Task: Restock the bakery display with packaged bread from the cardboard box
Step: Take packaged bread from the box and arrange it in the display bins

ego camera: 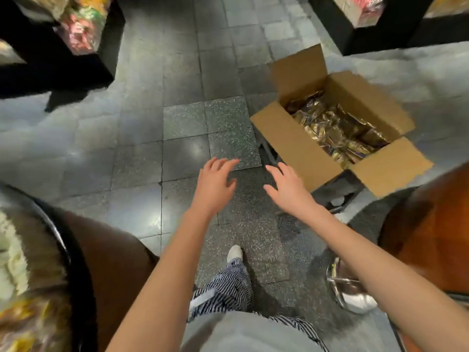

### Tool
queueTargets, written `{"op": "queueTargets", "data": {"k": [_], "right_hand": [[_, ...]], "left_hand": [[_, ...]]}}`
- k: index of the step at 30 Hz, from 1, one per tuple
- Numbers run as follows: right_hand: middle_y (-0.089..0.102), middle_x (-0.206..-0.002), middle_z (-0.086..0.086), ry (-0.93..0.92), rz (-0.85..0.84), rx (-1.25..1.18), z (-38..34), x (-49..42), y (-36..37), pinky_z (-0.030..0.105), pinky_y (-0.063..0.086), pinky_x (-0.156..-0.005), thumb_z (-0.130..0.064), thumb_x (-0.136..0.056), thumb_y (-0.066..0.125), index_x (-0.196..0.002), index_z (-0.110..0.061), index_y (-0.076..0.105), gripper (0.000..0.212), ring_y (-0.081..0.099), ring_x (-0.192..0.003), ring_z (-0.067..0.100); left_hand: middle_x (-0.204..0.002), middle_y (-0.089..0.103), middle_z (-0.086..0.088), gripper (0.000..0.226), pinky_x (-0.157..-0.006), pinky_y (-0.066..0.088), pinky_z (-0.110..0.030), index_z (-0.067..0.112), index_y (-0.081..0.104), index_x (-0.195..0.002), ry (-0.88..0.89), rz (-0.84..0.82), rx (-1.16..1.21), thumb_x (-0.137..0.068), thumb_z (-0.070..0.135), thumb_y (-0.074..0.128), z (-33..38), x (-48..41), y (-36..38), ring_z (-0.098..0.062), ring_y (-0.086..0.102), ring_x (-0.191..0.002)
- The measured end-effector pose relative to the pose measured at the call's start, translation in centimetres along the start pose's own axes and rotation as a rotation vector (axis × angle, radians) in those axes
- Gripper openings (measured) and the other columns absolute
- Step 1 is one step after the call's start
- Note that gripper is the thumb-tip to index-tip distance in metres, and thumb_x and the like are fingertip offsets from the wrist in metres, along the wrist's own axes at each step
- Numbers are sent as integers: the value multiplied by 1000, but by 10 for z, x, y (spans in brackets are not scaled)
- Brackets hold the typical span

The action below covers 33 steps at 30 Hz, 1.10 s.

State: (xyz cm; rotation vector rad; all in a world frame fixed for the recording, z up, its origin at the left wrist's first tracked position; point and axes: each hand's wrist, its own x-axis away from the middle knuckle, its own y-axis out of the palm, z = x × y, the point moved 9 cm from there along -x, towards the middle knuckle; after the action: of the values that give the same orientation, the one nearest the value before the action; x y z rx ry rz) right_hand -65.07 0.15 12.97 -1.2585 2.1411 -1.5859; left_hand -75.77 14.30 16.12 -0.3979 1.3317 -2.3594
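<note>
- Floor (177,148): grey speckled square tiles, glossy, with light glare; a bare aisle runs from near to far.
- Left stand (50,80), far left: a black, boxy stand holding blurred pink and yellow wrapped goods.
- Right stand (368,39), far right: also black and boxy, with pink packs on top.
- Left counter (114,262), near left: a rounded brown side with a dark rim, and pale and yellow bags on it.
- Right counter (431,237), near right: curved, polished orange-brown wood that crowds the box's near-right flap.
- Box (291,138), right of centre: plain brown cardboard with all four flaps open, sitting on something low and dark.
- Bread packs (337,128): crinkled gold foil, filling the box.
- Left hand (214,184): empty, palm down, fingers spread over the floor.
- Right hand (288,185): empty with fingers spread, close to the box's near-left wall.
- Frame (342,283): shiny metal tubing, near right.
- Shoe (234,252): a white toe below striped trousers.
</note>
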Motion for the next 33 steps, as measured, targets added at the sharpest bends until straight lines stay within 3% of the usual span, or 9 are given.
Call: {"op": "queueTargets", "data": {"k": [7,12,25,29,31,33], "right_hand": [[22,-160,13,422,198,-451,111,-69,-50,45,21,-120,-30,-102,49,-154,-17,26,58,18,-148,28],[22,-159,12,642,268,-632,179,-97,-69,45,28,-117,-31,-102,50,-153,-19,27,58,27,-145,30],[37,-153,12,853,295,-730,338,-185,-66,49,34,-114,-21,-100,52,-149,-18,36,52,34,-141,31],[32,-154,14,937,241,-744,385,-208,-50,49,46,-104,-20,-99,55,-151,-22,33,57,50,-129,31],[30,-156,13,962,194,-740,407,-221,-38,49,42,-109,-22,-99,55,-152,-22,31,58,44,-135,32],[32,-155,14,1001,152,-746,428,-231,-25,45,39,-111,-22,-99,54,-152,-21,30,58,42,-136,32]], "left_hand": [[-150,42,-3,50,-121,20,-44,24,41,-148,48,-82,113,-100,19,52,46,-142,21,-27,21,-146],[-148,44,-7,49,-119,22,-42,18,43,-146,131,-222,104,-98,18,54,95,-214,70,-29,27,-142],[-146,44,-7,47,-113,27,-40,23,42,-146,3,-507,117,-100,18,52,161,-370,214,-29,34,-137],[-142,50,-7,47,-98,47,-55,29,42,-145,-102,-641,192,-100,21,52,165,-402,274,-44,54,-118],[-146,47,-6,47,-94,51,-51,26,43,-145,-135,-669,212,-99,17,53,166,-416,301,-42,58,-113],[-147,42,-5,47,-94,48,-38,21,45,-144,-152,-678,205,-99,12,53,165,-429,325,-32,59,-113]]}}
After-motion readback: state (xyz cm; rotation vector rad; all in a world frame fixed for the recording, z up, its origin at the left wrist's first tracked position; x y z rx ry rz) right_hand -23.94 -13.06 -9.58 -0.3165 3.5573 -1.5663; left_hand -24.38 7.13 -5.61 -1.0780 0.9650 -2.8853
